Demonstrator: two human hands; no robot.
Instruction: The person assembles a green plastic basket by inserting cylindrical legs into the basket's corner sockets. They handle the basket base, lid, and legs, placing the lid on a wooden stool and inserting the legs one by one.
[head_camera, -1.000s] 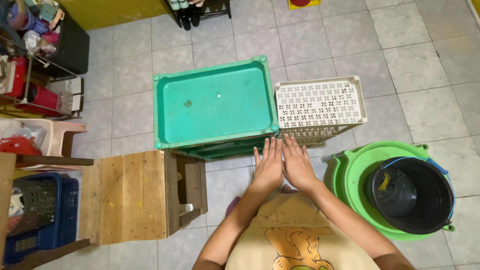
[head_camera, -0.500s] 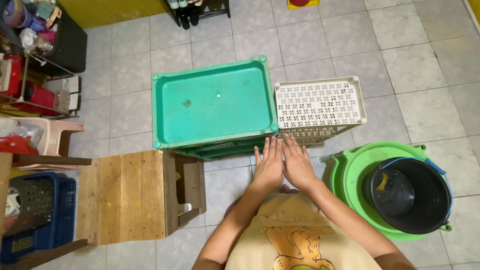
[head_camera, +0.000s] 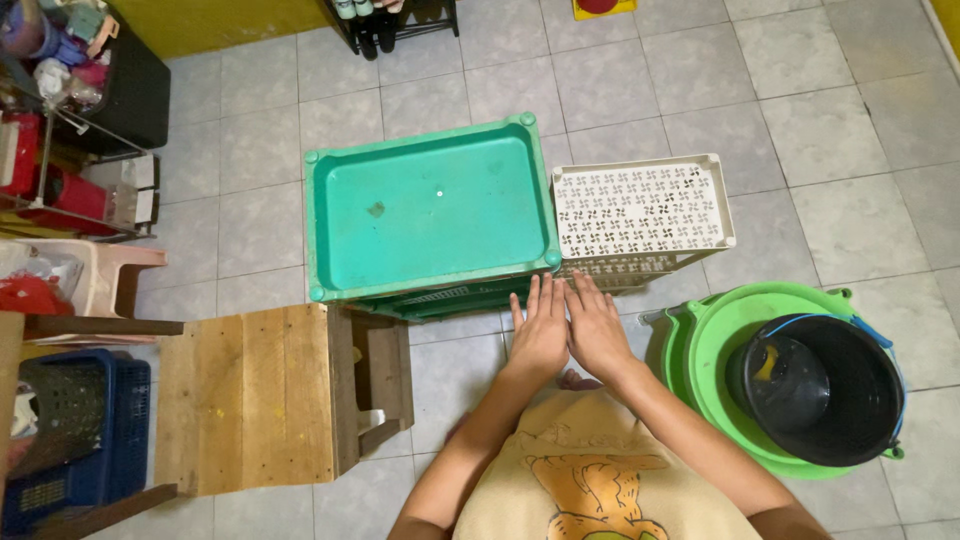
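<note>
Directly ahead of the person, the left hand (head_camera: 541, 330) and right hand (head_camera: 594, 328) are held flat, side by side, with fingers extended and closed together, palms down, gripping nothing. Both fingertips point toward the green crate (head_camera: 430, 215) and the white perforated basket (head_camera: 640, 210), which stand touching each other on the tiled floor. The hands lie just below the junction of these two containers. A wooden stool (head_camera: 260, 400) stands to the left; a green basin (head_camera: 720, 340) holding a black bucket (head_camera: 830, 385) stands to the right.
</note>
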